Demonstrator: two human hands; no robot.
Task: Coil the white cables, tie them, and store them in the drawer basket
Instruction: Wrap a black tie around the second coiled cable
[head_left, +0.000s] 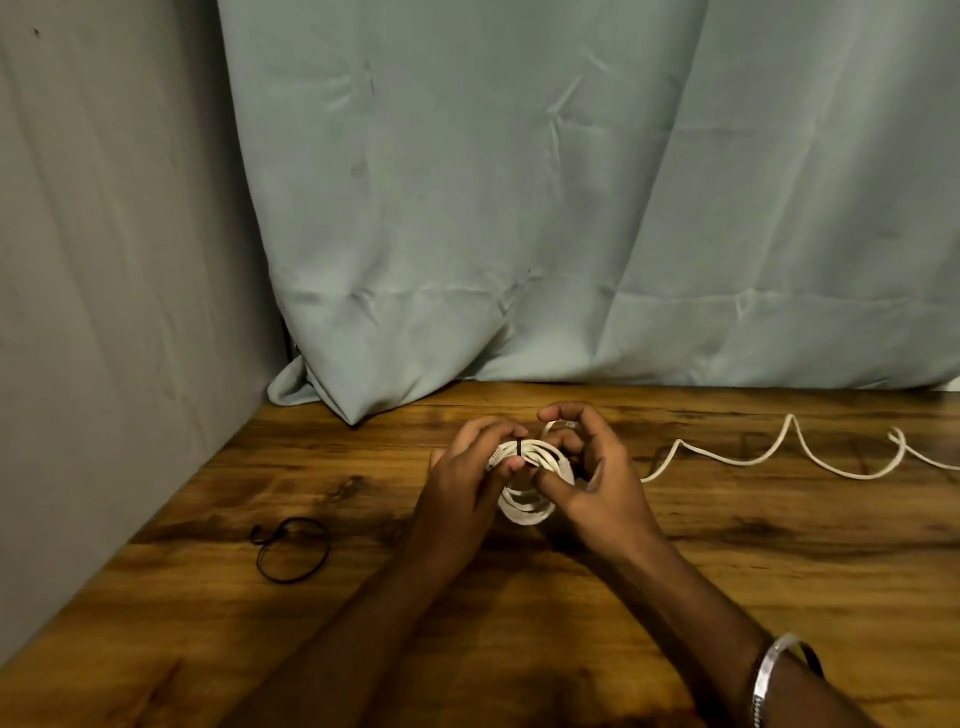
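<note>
At frame centre, left hand (470, 467) and right hand (587, 467) grip the coiled white cable (524, 506); cinch its thin black tie (520, 448) snugly, keeping loops bunched.

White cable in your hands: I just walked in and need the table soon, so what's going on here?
A person holds a coiled white cable in both hands, left hand and right hand, with a black tie around the loops. A second white cable lies uncoiled on the wooden table, and a spare black band lies at left.
</note>
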